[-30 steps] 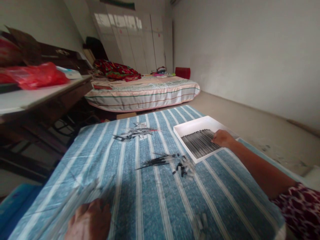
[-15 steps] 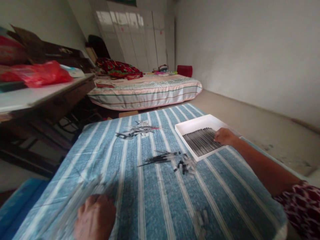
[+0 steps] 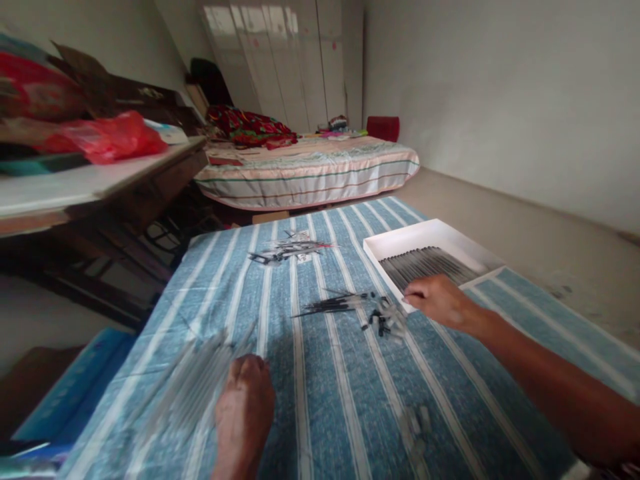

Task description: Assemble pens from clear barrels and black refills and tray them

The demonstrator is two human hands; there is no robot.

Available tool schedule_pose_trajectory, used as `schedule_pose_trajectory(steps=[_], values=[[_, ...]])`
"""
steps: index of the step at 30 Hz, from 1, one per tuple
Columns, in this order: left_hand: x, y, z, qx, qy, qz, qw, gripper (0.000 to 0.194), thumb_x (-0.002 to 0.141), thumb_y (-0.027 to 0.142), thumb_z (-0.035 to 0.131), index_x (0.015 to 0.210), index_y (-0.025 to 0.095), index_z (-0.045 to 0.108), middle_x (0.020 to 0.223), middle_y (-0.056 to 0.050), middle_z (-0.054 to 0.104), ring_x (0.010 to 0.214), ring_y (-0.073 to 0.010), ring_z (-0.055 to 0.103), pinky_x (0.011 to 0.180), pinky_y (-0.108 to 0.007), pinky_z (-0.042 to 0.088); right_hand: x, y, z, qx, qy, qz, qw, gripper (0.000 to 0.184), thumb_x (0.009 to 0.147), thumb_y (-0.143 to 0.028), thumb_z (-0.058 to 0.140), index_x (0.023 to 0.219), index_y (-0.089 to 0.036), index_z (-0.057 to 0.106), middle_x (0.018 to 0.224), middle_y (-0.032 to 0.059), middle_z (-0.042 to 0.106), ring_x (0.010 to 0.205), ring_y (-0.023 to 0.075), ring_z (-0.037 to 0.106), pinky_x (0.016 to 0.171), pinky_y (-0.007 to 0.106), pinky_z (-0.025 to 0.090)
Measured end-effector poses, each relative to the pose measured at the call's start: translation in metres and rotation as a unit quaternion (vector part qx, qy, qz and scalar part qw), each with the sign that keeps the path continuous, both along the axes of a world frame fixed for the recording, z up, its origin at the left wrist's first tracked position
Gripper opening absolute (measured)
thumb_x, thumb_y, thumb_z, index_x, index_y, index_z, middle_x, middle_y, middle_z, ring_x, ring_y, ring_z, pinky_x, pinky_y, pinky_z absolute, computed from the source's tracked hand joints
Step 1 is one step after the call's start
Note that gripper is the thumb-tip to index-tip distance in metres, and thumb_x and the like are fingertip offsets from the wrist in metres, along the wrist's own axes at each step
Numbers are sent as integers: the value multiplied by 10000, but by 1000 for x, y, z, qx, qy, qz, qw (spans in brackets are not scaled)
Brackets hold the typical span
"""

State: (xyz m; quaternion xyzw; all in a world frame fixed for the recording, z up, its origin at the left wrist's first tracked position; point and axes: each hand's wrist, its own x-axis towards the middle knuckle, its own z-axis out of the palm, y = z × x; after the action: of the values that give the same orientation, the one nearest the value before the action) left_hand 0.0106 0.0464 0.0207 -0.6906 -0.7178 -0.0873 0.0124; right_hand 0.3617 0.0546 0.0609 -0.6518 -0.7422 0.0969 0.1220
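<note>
My left hand (image 3: pixel 244 407) has its fingers curled at the right edge of a row of clear pen barrels (image 3: pixel 193 377). What it holds, if anything, is hidden. My right hand (image 3: pixel 437 301) is closed in front of the near side of a shallow white box (image 3: pixel 425 232); I cannot make out anything in its fingers. Inside the box, grey-black pens (image 3: pixel 427 263) lie side by side. Thin black pen refills (image 3: pixel 333 304) form a pile between the hands. Beside them is a heap of small black and whitish caps (image 3: pixel 387 319).
A blue striped cloth (image 3: pixel 305 347) covers the table. Farther back lies a pile of dark slim parts (image 3: pixel 287 249) on a printed card. Small clear pieces (image 3: pixel 415 427) lie near the front. A bed (image 3: pixel 310 170) and a side desk (image 3: pixel 95 190) with red bags (image 3: pixel 125 139) stand beyond.
My right hand has moved from over the pens to the box's near left corner. My left hand has come up and right, off the middle of the barrels. The view has shifted slightly.
</note>
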Motion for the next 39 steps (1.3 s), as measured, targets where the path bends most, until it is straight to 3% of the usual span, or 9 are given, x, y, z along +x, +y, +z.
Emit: schedule_pose_trajectory(steps=[3, 7, 14, 24, 30, 36, 39], values=[[5, 0, -2, 16, -102, -22, 994, 215, 839, 251, 378, 788, 171, 570, 865, -95, 630, 778, -210, 615, 706, -290, 447, -34, -8, -8, -29, -5, 51, 998, 192, 825, -245, 508, 776, -176, 680, 718, 27, 694, 666, 136, 614, 584, 214, 342], [7, -1, -6, 6, -257, -16, 966, 181, 755, 300, 472, 753, 193, 618, 793, -57, 672, 759, -211, 636, 730, -299, 472, -60, -8, -19, -60, -75, 46, 994, 182, 830, -274, 508, 873, -200, 669, 804, 60, 712, 773, 191, 647, 616, 243, 362], [7, -3, -17, -37, -493, 15, 869, 321, 631, 352, 641, 879, 155, 691, 795, -66, 722, 775, -241, 662, 730, -317, 504, -74, -3, -25, -91, -122, 26, 988, 189, 837, -293, 491, 911, -209, 645, 864, 77, 715, 855, 229, 657, 654, 273, 407], [20, -16, 9, -104, -630, 47, 768, 241, 546, 234, 721, 776, 162, 735, 849, -50, 722, 850, -219, 636, 812, -295, 471, -94, 5, -29, -79, -192, 102, 973, 234, 850, -237, 453, 852, -189, 682, 820, 106, 716, 815, 255, 673, 641, 295, 449], [26, -20, 13, -140, -669, 41, 729, 213, 610, 245, 715, 801, 153, 702, 760, -28, 677, 681, -136, 590, 638, -234, 462, -102, 8, -33, -77, -208, 127, 967, 291, 848, -153, 406, 805, -148, 694, 806, 148, 709, 794, 255, 673, 627, 295, 454], [29, -20, 11, -194, -702, 44, 683, 274, 621, 284, 709, 859, 167, 641, 724, -29, 677, 571, -115, 572, 489, -205, 404, -100, 6, -38, -69, -202, 139, 967, 274, 840, -143, 413, 841, -163, 686, 793, 114, 706, 789, 232, 665, 637, 286, 441], [30, -20, 9, -207, -708, 39, 674, 289, 638, 288, 692, 888, 164, 619, 686, -22, 671, 516, -98, 547, 457, -194, 374, -99, 5, -40, -74, -192, 132, 970, 253, 847, -194, 432, 831, -179, 685, 778, 95, 706, 782, 225, 664, 630, 277, 434]])
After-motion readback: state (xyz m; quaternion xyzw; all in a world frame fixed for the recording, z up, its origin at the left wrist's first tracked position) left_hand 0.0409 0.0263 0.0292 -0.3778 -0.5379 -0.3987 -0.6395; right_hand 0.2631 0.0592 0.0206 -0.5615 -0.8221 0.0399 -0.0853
